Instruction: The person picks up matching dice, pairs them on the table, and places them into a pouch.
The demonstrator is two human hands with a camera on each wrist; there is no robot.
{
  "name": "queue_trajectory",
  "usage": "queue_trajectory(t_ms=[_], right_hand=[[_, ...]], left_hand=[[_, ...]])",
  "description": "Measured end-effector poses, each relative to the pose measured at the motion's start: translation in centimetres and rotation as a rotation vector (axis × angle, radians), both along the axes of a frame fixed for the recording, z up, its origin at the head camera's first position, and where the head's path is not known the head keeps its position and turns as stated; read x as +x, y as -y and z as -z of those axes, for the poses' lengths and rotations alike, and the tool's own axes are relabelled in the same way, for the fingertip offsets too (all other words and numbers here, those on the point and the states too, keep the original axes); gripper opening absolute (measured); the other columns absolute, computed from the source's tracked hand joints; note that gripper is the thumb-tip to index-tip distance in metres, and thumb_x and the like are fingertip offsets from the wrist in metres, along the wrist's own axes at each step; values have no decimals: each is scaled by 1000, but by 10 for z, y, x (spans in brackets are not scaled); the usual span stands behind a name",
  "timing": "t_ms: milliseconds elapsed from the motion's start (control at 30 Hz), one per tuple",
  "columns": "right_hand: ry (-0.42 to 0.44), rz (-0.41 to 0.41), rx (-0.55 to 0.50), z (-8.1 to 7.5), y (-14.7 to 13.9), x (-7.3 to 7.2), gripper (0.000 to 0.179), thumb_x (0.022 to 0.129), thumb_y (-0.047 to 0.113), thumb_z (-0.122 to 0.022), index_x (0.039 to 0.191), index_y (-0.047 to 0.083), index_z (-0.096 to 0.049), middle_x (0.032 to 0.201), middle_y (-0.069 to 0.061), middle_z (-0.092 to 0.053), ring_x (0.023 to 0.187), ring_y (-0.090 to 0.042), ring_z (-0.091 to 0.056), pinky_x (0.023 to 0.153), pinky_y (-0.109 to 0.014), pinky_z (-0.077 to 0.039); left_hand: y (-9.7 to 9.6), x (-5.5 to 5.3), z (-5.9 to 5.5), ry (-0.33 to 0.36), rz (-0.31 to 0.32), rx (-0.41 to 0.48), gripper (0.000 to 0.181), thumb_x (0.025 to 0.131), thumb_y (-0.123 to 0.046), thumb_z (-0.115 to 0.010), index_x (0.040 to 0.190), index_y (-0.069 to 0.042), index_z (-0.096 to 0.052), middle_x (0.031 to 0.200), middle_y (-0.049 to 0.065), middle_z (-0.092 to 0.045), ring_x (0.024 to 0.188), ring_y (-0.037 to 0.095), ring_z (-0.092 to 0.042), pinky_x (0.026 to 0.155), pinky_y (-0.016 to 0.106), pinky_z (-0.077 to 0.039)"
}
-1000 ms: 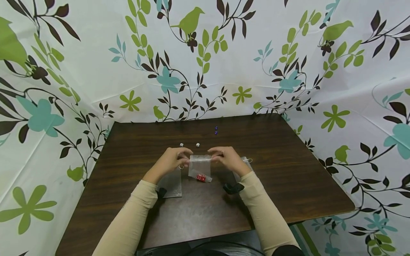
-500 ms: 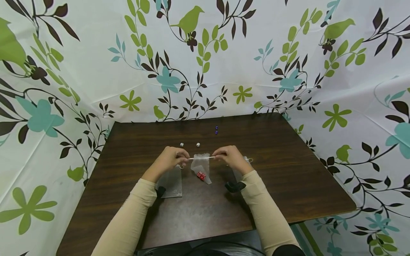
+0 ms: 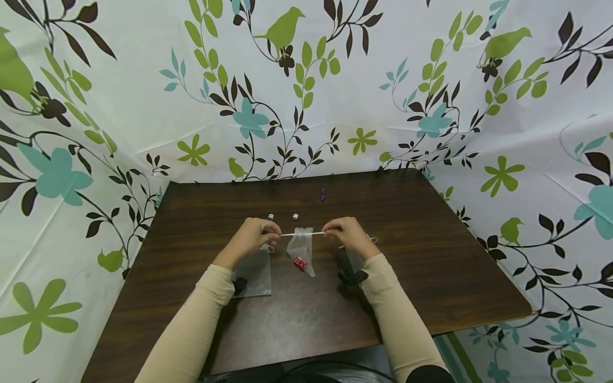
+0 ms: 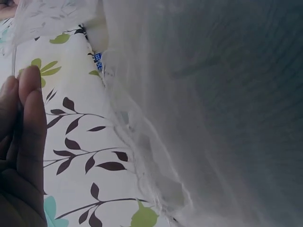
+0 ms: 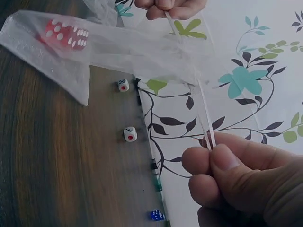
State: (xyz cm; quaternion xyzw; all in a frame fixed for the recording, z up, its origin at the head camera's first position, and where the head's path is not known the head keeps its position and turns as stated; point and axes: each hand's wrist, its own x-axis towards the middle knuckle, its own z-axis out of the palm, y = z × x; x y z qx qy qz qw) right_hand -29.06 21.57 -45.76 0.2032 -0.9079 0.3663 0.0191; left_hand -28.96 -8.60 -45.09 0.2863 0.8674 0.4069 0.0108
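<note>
A small white mesh drawstring bag (image 3: 303,246) hangs between my hands, its mouth gathered into pleats. Red dice with white dots (image 5: 66,35) show through the mesh at its bottom. My left hand (image 3: 253,234) pinches one end of the white drawstring (image 5: 203,106) between thumb and fingers. The other end is pinched by my right hand (image 3: 348,233), whose thumb presses it against the index finger in the right wrist view. The cord is stretched taut and nearly level across the top of the bag.
A flat mesh bag (image 3: 257,274) lies under my left wrist, and another (image 3: 355,260) is partly hidden by my right wrist. Beyond my hands, two white dice (image 3: 295,216) sit on the brown table (image 3: 431,255). Two blue dice (image 3: 323,198) lie farther back, near the patterned cloth (image 3: 306,106).
My hands have moved apart, drawing the cord out to both sides. The bag's flat, wide mouth has bunched together and the bag has narrowed, with the red dice still inside.
</note>
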Motion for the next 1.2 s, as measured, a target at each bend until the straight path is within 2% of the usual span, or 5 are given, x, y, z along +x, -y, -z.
queue_trajectory(t_ms=[233, 633, 933, 1067, 1200], right_hand=[[-14, 37, 35, 6, -2, -8, 13, 88, 10, -68, 99, 6, -74, 87, -3, -73, 73, -14, -66, 64, -26, -51], [9, 54, 74, 19, 1, -21, 20, 91, 3, -64, 110, 0, -70, 94, -8, -73, 82, -18, -69, 77, -34, -54], [-40, 116, 201, 21, 10, -19, 32, 95, 1, -56, 127, 0, -60, 130, -16, -59, 123, -33, -53, 104, -44, -41], [-166, 146, 250, 12, 26, -9, 27, 94, 3, -59, 121, 2, -63, 130, -14, -56, 121, -33, -51, 102, -43, -42], [-276, 117, 258, 2, 48, 4, 18, 93, 8, -63, 110, 6, -68, 117, -10, -60, 109, -28, -54, 91, -39, -47]], left_hand=[[-3, -13, 7, 14, -26, -14, 7, 84, -3, -72, 91, -1, -71, 85, 13, -74, 70, 20, -71, 63, 28, -55], [-2, -36, 20, -59, -58, -224, 6, 86, -13, -73, 91, -10, -73, 84, 1, -73, 74, 11, -66, 74, 36, -52], [9, -28, 12, -58, -193, -317, 18, 93, -26, -66, 106, -16, -74, 103, 0, -72, 93, 20, -67, 80, 42, -52], [20, -19, -1, -32, -235, -333, 25, 96, -31, -60, 112, -15, -71, 105, 3, -71, 91, 21, -66, 76, 44, -52], [45, -9, -10, 66, -282, -411, 30, 98, -36, -55, 112, -13, -68, 102, 5, -69, 84, 21, -64, 68, 42, -51]])
